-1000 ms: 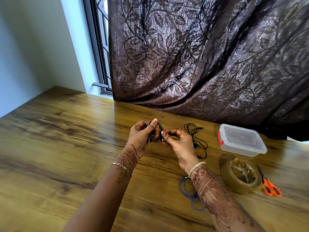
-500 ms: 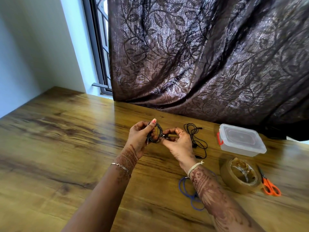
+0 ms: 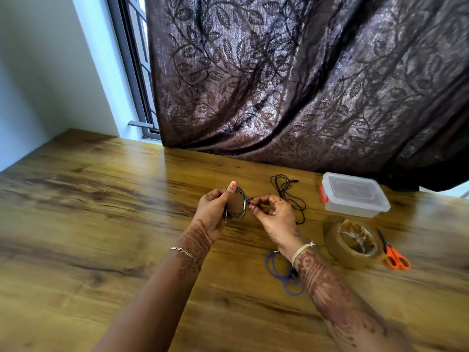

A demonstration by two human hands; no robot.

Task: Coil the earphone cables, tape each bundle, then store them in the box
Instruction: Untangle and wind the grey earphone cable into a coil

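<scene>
Left hand (image 3: 212, 212) is pinching the coiled earphone cable (image 3: 238, 203) upright; right hand (image 3: 272, 214), just beside, is gripping its loose end.

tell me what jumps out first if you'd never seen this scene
Two hands meet at mid-table: the left hand holds a grey coiled cable while the right hand pinches its end. To the right lie a brown tape roll, orange scissors and a lidded clear box.
</scene>
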